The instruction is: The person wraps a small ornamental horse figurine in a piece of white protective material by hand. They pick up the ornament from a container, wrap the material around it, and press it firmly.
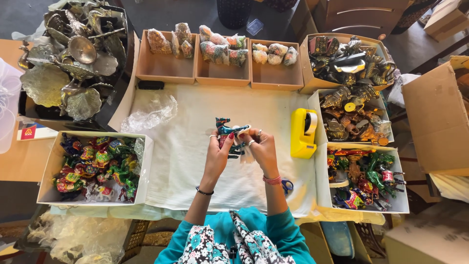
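Observation:
Over the middle of a white cloth (195, 171), both my hands hold a small painted animal figurine (225, 129), dark blue with red and teal. My left hand (218, 152) grips its lower body. My right hand (262, 146) pinches a strip of pale wrap or tape (241, 128) against the figurine's back. A black bangle is on my left wrist and a pink band on my right. The figurine's legs are partly hidden between my fingers.
A yellow tape dispenser (303, 133) stands right of my hands, blue scissors (287, 185) by my right wrist. White boxes of painted figurines sit at left (49, 193) and right (320, 181). Wooden trays (166, 73) of wrapped pieces line the back; silver metalware (73, 54) fills the far left.

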